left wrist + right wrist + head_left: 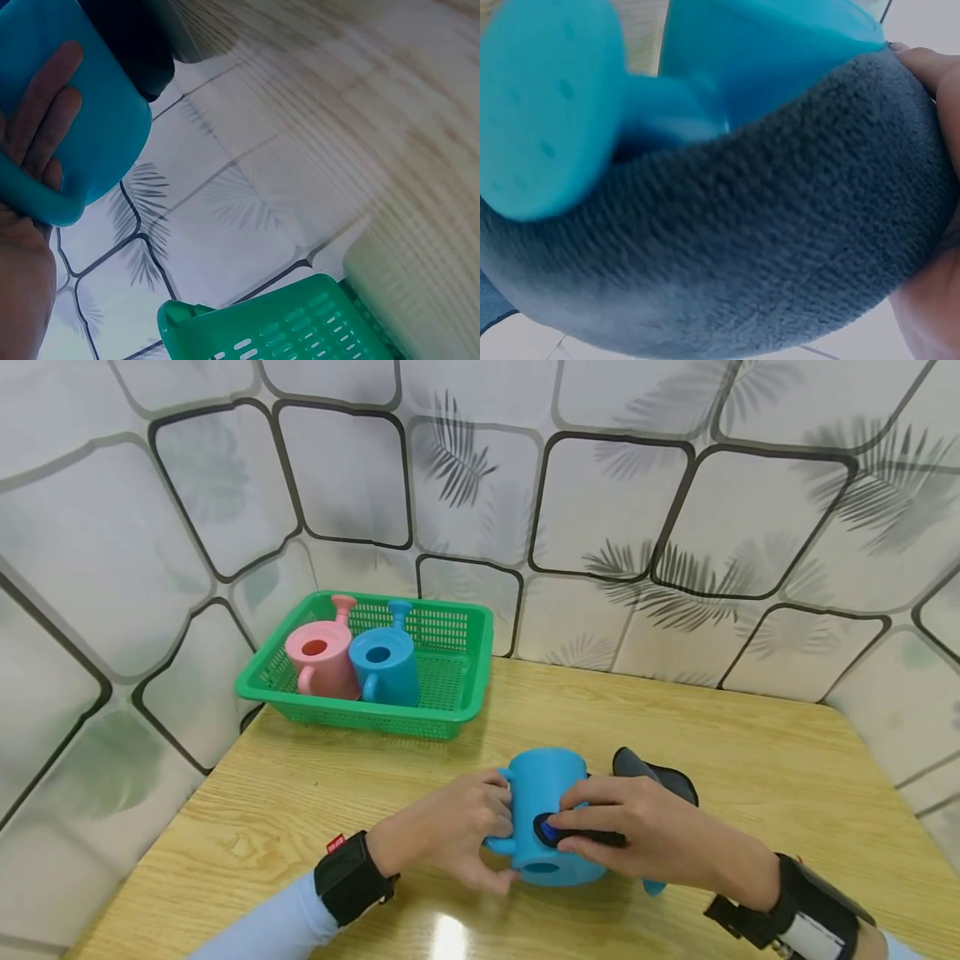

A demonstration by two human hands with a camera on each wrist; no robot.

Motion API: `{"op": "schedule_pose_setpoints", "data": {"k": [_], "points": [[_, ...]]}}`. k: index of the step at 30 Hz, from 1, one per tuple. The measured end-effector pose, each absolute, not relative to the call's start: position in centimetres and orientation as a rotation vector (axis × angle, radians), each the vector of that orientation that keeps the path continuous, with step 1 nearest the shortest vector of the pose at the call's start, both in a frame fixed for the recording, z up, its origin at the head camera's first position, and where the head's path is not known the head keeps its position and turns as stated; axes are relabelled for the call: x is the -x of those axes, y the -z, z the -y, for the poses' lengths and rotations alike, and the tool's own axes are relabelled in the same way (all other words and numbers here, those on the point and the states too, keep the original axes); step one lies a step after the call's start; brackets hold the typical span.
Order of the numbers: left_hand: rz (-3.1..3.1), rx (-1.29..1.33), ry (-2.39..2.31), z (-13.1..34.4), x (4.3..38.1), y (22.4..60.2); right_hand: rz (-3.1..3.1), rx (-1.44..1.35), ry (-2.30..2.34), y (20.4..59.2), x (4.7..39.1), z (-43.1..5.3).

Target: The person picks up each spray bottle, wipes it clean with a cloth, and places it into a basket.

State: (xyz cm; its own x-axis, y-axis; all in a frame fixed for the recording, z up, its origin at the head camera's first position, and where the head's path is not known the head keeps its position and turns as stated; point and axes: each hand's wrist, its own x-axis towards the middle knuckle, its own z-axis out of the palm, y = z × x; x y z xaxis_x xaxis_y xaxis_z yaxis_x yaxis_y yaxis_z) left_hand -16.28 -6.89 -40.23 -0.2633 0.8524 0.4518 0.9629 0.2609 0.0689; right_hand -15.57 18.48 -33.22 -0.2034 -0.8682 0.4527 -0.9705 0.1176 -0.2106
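A blue toy watering can (547, 781) is tilted on its side over the table, its opening toward me. My left hand (468, 818) grips its handle (41, 195), with fingers passing through the loop and lying against the body in the left wrist view. In my right hand (641, 827) is a dark grey cloth (742, 247) with a black edge, pressed on the can's side. A small dark-blue patch shows at the right fingertips. The round sprinkler head (551, 105) with small holes pokes out beside the cloth in the right wrist view.
At the back left of the wooden table (750, 735) stands a green basket (450, 722). Inside it are a pink watering can (330, 668) and another blue watering can (393, 672), both upright. A patterned curtain-like wall (480, 502) surrounds the back and sides.
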Motion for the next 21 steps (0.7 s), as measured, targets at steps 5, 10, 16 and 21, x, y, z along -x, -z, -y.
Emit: {"op": "schedule_pose_setpoints", "data": {"k": [5,10,16,21], "points": [[2.182,1.674,0.483,7.05,16.53,40.41,2.125,-1.855,-0.722,33.02,15.19,-18.55],[2.197,1.678,0.503,7.17,16.52,40.37,2.019,-1.892,-0.758,32.95,15.09,-18.51],[2.195,1.683,0.519,7.29,16.41,40.21,1.983,-1.867,-0.771,33.02,15.18,-18.63],[2.213,1.68,0.519,7.28,16.19,40.23,1.979,-1.84,-0.762,33.08,15.38,-18.75]]}}
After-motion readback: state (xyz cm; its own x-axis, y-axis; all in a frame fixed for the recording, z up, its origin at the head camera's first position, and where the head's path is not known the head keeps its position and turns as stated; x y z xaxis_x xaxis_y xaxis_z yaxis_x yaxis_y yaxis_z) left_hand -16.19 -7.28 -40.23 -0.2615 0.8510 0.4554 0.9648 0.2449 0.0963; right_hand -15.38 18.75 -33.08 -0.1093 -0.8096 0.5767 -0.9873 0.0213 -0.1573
